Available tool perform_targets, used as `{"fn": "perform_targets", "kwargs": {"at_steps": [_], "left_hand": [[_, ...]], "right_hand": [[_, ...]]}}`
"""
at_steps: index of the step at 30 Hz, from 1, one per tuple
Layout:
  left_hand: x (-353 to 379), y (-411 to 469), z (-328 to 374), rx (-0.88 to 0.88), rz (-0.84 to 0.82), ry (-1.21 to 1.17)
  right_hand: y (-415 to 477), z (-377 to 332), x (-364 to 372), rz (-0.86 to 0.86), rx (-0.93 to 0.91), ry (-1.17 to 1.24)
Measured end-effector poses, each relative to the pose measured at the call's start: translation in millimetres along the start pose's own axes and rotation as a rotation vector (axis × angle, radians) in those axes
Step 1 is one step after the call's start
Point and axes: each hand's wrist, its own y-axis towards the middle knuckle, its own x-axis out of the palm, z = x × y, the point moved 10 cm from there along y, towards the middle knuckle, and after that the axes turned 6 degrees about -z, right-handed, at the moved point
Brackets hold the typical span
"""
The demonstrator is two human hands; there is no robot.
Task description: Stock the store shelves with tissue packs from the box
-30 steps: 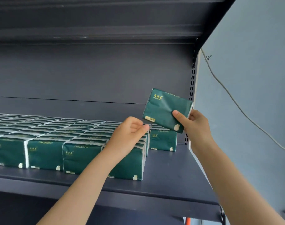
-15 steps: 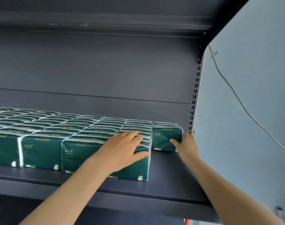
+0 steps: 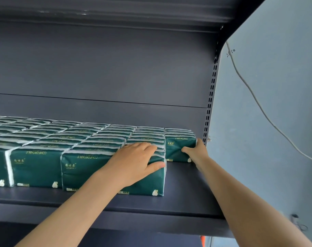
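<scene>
While green packs (image 3: 91, 138) fill dark shelf (image 3: 183, 182), white cable (image 3: 256, 101) crosses grey wall (image 3: 279, 72).

Markings recorded: print on stock, one handwritten mark.
"COMFORTABLE" is printed, inverted, along the upper front edge of the green tissue packs (image 3: 36, 168); the gold characters beneath are not legible. A handwritten scrawl (image 3: 230, 52) on the wall (image 3: 269, 72) cannot be read.

I am in a shop: I face a dark metal display shelf (image 3: 187, 193) with a slotted upright (image 3: 211, 97) at its end, and identical green tissue packs (image 3: 36, 168) stand on it in tight rows, labels facing out.
</scene>
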Motion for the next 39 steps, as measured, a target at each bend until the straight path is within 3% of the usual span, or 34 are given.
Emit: {"fn": "perform_targets", "kwargs": {"at_steps": [7, 23, 29, 34, 39], "left_hand": [[-0.8, 0.0, 0.6, 0.005, 0.043, 0.029], [-1.5, -1.6, 0.1, 0.002, 0.031, 0.005], [0.5, 0.2, 1.7, 0.004, -0.05, -0.019], [-3.0, 2.6, -0.5, -0.005, -0.232, -0.081], [-40.7, -8.6, -4.7, -0.045, -0.122, -0.081]], "right_hand": [[4.6, 1.7, 5.1, -0.037, -0.007, 0.054], [7.7, -1.1, 2.8, -0.13, -0.109, -0.138], [2.2, -9.8, -11.1, -0.063, -0.066, -0.437], [-31.0, -29.5, -19.1, -0.057, -0.068, -0.694], [-72.1, -45.5, -32.3, -0.041, -0.069, -0.844]]}}
